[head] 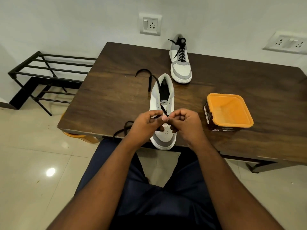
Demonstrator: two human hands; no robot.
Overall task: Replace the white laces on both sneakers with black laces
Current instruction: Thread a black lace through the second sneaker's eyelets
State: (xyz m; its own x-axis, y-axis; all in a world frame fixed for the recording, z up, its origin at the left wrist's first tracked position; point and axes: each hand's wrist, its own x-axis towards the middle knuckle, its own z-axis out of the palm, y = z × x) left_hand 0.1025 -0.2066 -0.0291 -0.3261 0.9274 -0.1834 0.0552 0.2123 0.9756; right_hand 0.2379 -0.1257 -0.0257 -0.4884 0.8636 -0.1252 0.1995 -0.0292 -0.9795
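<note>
A white and grey sneaker (pixel 163 97) lies at the table's near edge, toe toward me, with its upper eyelets bare. A black lace (pixel 150 78) runs out past its heel on the left, and another stretch of it (pixel 123 128) trails over the table edge. My left hand (pixel 144 125) pinches the lace above the lower eyelets. My right hand (pixel 186 123) has its fingers curled at the same spot, touching the left thumb; what it holds is hidden. A second sneaker (pixel 181 67), laced in black, stands at the back of the table.
An orange tub (pixel 229 112) with dark sides stands open to the right of the near sneaker. The dark wooden table (pixel 108 97) meets a white wall with sockets. A black metal rack (pixel 46 75) stands on the tiled floor to the left. My knees are under the table edge.
</note>
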